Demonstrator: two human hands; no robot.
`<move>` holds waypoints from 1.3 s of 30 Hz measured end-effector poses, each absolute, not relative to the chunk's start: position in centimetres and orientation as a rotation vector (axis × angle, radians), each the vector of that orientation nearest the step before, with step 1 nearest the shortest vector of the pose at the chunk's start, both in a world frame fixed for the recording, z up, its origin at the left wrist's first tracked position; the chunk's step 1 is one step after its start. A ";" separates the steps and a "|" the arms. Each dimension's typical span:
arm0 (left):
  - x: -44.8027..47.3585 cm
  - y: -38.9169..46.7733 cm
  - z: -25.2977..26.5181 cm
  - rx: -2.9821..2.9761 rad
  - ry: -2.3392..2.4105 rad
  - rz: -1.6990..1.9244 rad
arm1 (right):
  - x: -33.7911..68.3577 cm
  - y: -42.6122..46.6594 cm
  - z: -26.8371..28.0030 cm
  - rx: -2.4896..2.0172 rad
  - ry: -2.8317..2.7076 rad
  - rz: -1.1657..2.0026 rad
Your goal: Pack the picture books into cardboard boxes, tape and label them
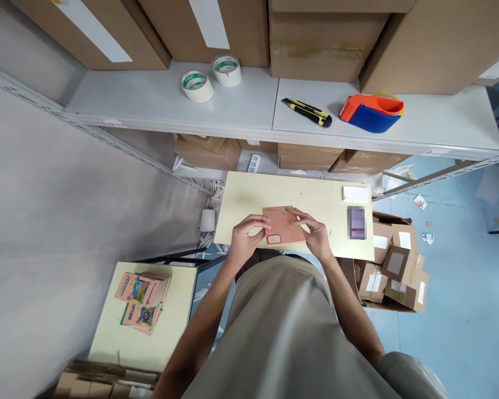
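Head view: you're holding a flat, salmon-pink booklet, red-ringed mark at its near left corner, just inside the table's front edge. Your left hand pinches its left side; your right hand's fingers grip the right. Bare tabletop runs beyond it; a white box and blurred purple item sit toward the right end.

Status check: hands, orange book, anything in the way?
Left hand and right hand on orange book, one each side. Book over table; contact unclear. White box off right, not in the way.
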State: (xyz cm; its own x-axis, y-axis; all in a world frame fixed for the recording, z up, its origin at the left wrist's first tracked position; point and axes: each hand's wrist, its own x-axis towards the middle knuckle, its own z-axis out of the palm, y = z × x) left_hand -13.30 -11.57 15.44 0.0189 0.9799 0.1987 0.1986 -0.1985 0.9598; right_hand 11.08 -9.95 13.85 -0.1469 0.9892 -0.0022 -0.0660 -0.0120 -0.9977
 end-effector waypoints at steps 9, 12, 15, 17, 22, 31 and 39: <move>-13.3 -11.7 15.9 1.140 1.353 1.171 | 11.2 -9.9 14.0 -1.246 -1.234 1.328; -13.8 -11.7 16.2 1.105 1.368 1.065 | 11.4 -10.2 13.5 -1.242 -1.217 1.366; -14.4 -11.7 16.4 1.074 1.342 1.047 | 11.7 -10.3 13.4 -1.219 -1.238 1.438; -14.6 -11.8 16.6 1.050 1.321 1.028 | 11.6 -10.3 13.5 -1.207 -1.239 1.478; -14.0 -12.0 17.0 0.990 1.383 0.928 | 10.5 -10.5 14.8 -1.308 -1.190 1.500; -13.8 -12.3 16.2 1.124 1.482 1.042 | 9.7 -10.8 14.2 -1.299 -1.178 1.544; -11.1 -12.2 18.5 1.715 1.317 1.027 | 7.8 -10.3 10.5 -1.196 -1.038 1.687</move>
State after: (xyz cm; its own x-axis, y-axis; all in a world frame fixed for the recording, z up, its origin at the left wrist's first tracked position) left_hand -11.06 -12.16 18.53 0.1565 0.9748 0.1589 0.3911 -0.2089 0.8963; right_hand 7.82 -10.35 10.48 -0.2287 0.9256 -0.3016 -0.1479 -0.3392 -0.9290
